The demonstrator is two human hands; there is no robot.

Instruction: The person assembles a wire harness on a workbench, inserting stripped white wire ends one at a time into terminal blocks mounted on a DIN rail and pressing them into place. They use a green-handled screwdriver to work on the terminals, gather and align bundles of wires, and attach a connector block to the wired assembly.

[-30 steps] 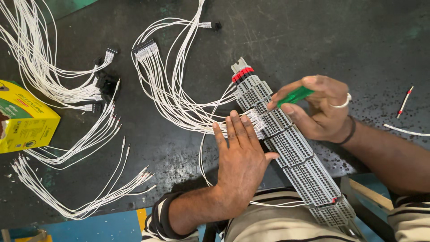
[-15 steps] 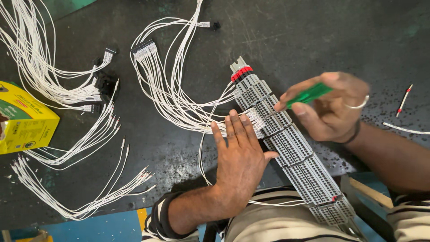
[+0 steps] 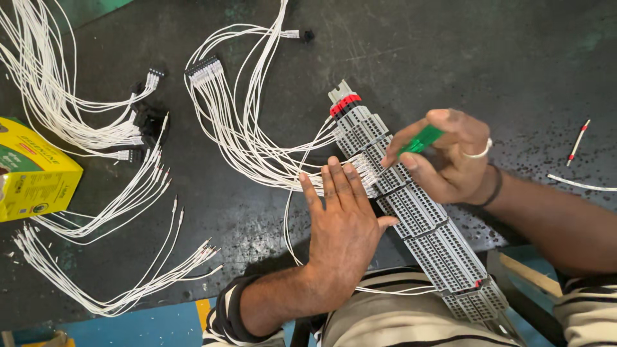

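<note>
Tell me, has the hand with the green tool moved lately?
Yes. The right hand with the green tool lifted up and rightward, away from the grey terminal strip.

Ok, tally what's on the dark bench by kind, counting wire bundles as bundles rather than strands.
White wire bundles: 4
Grey terminal block strip: 1
Green-handled tool, held in the right hand: 1
Yellow carton: 1
Loose wire pieces at right: 2
Total: 9

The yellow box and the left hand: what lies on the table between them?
In the head view, loose bundles of white wires lie on the dark table between the yellow box and the left hand.
</note>
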